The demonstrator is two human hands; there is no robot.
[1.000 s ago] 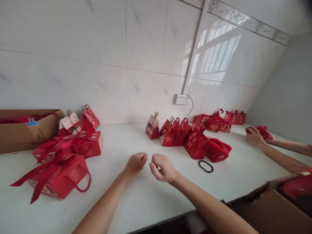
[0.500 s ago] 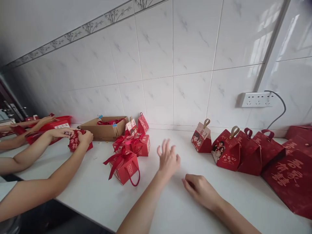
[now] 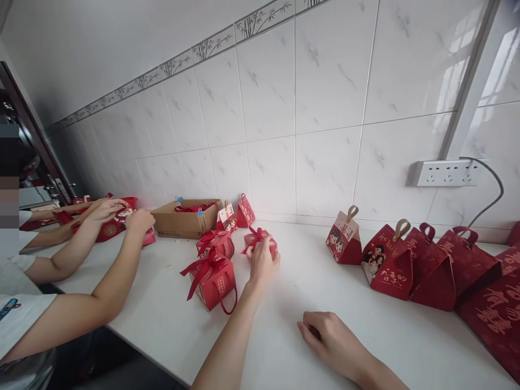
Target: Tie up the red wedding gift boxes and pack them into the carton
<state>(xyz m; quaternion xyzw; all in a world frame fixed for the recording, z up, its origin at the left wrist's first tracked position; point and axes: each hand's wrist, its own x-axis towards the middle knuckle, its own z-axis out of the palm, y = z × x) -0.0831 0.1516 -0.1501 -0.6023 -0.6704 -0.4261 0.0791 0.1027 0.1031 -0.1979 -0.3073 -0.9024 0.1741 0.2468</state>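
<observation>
Surface: one long white table (image 3: 300, 287), set against a wall of veined white tiles (image 3: 325, 97) with a bamboo-patterned border (image 3: 174, 66). At right, a white power strip (image 3: 449, 173) with dark cable (image 3: 496, 197). At far left, a dark door frame (image 3: 60, 181) and co-workers' bare arms (image 3: 116, 271), their hands at red packaging.

Also on the table: a cardboard box (image 3: 174, 225) with blue clips and red contents; two small peaked boxes by the wall, one red (image 3: 246, 214), one pale-topped (image 3: 227, 218); a row of looped peaked boxes (image 3: 392, 271) at right.

Item in hand: one ribbon-topped red box (image 3: 255, 236), under the left hand (image 3: 265, 260), just right of two similar bow-tied boxes (image 3: 215, 290) and well apart from the right hand (image 3: 333, 341).

Hands: apart from each other. Left, forearm extended forward, palm down, fingers closed on the near side of the ribbon-topped red box; fingertips partly hidden. Right, resting on the table nearer the wearer, knuckles up, curled into a loose fist.
</observation>
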